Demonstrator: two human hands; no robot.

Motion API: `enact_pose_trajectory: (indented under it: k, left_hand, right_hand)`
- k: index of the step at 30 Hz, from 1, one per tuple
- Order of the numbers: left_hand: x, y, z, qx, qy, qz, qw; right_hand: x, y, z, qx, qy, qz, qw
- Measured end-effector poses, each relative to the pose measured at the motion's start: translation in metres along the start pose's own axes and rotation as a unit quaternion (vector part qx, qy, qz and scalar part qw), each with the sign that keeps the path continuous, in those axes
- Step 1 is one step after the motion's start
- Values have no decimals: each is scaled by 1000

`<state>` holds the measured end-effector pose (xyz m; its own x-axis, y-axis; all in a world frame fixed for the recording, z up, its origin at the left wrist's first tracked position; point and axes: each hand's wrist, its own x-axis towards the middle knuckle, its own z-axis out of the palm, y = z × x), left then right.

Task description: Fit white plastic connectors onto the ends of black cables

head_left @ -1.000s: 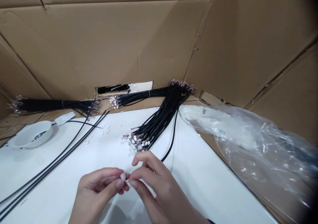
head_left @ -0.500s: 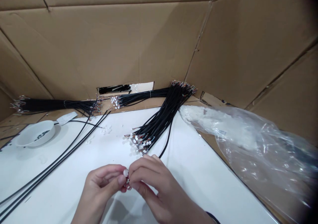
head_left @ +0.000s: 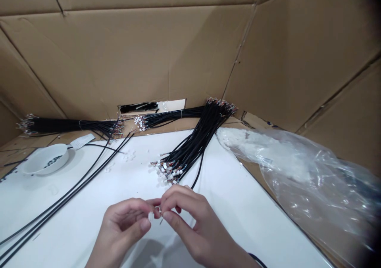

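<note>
Between thumb and forefinger, my left hand (head_left: 126, 222) pinches a small white plastic connector (head_left: 151, 217). Close beside it, my right hand (head_left: 190, 216) pinches thin wire ends (head_left: 161, 219) at the connector's right side. Whether any wire sits inside the connector cannot be made out. A black cable (head_left: 257, 260) shows from under my right wrist. Just beyond my fingers lies a thick bundle of black cables (head_left: 196, 141), with white connectors (head_left: 169, 171) on its near end and bare coloured wires at its far end.
On the left stands a white bowl (head_left: 44, 161) with small dark pieces, beside a paper label (head_left: 81, 141). Loose black cables (head_left: 74, 190) cross the white table (head_left: 119, 184). Two tied cable bundles (head_left: 68, 124) lie along the cardboard wall (head_left: 149, 54). A clear plastic bag (head_left: 291, 173) covers the right edge.
My hands have drawn slightly apart, the right shifting a little rightward. The white connector is turned more upright, and thin wires now show between the hands. The view has shifted slightly.
</note>
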<state>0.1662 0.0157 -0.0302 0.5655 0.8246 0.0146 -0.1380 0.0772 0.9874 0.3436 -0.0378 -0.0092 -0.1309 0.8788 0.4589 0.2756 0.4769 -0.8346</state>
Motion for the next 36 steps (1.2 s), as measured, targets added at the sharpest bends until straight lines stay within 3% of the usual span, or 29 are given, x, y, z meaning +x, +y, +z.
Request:
enact_pose_trajectory:
  k: [12, 24, 31, 36]
  left_hand:
    - [0, 0, 1, 62, -4, -37, 997]
    - [0, -1, 2, 26, -5, -50, 998]
    - [0, -3, 1, 1, 6, -39, 999]
    - [1, -4, -2, 42, -12, -55, 998]
  right_hand:
    - [3, -2, -2, 38, 2, 32, 999]
    - [3, -3, -9, -3, -86, 11, 996]
    - [-1, -2, -4, -63, -39, 24, 997]
    - [-2, -7, -2, -79, -13, 41, 996]
